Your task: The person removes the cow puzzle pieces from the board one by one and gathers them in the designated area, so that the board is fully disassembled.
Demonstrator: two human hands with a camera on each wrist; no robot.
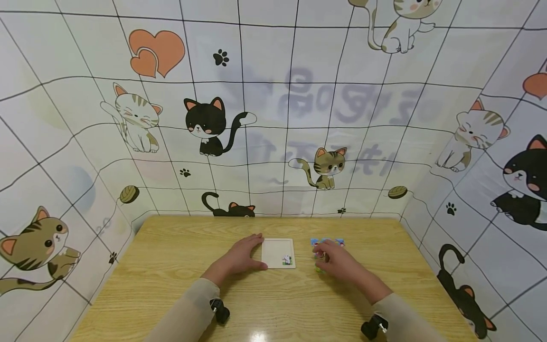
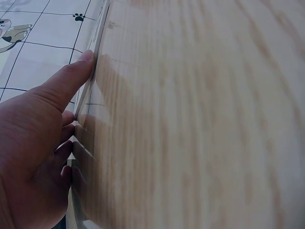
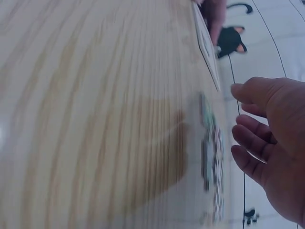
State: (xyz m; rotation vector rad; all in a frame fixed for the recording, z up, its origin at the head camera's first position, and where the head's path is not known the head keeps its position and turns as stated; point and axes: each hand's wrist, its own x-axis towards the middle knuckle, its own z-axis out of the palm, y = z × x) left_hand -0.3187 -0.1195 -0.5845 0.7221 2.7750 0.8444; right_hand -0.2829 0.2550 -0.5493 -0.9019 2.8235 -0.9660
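A white square puzzle tray [image 1: 278, 251] lies flat on the table, with one small printed piece [image 1: 287, 260] in its lower right corner. Along the tray's left side rests my left hand [image 1: 241, 255], its thumb at the near corner and fingers by the far corner. Several colourful puzzle pieces [image 1: 339, 241] lie right of the tray, partly covered by my right hand [image 1: 337, 260]. From the right wrist, that hand's loosely bent fingers [image 3: 250, 136] hover apart from the blurred pieces [image 3: 212, 160], and nothing shows between them.
The wood-grain table [image 1: 256, 308] meets a cat-printed cloth wall [image 1: 273, 118] at the back and both sides. A dark wrist mount [image 1: 220, 311] sits on the left sleeve, another mount [image 1: 374, 327] on the right.
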